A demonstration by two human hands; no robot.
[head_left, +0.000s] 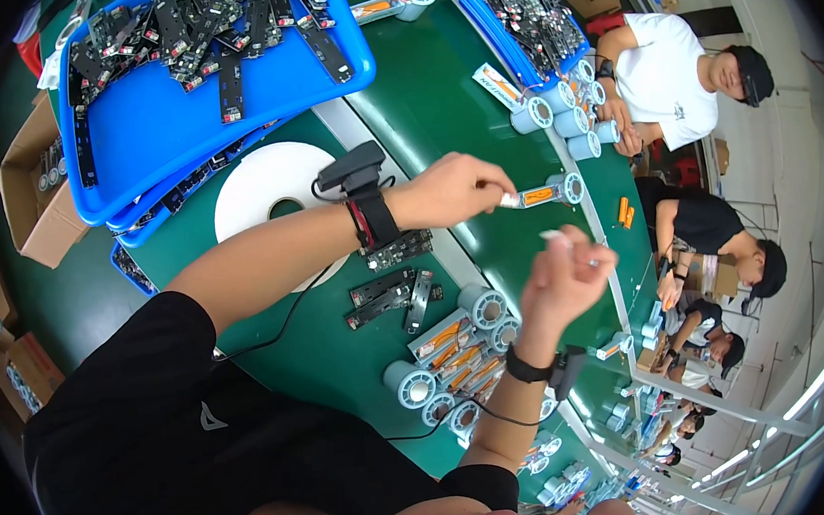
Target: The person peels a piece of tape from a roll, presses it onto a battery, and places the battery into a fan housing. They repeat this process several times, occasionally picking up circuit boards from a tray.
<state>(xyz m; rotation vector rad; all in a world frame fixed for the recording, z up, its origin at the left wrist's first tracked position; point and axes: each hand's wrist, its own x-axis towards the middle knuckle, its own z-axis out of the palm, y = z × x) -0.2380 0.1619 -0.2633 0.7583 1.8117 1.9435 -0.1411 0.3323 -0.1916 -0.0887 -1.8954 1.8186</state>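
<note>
My left hand reaches over the green belt, its thumb and fingers pinched at the white end of a light-blue housing. That housing has a round spoked head and an orange cell in its open handle. Nearer to me, my right hand is raised with the fingers curled in. A small white bit shows at its fingertips, too small to name. Several similar housings are grouped on the green table left of my right wrist. Dark circuit boards lie loose between my forearms.
A blue tray of circuit boards is stacked at the far left. Beside it lies a white reel, partly under my left forearm. Across the belt are more housings, another blue tray, two orange cells and a seated person.
</note>
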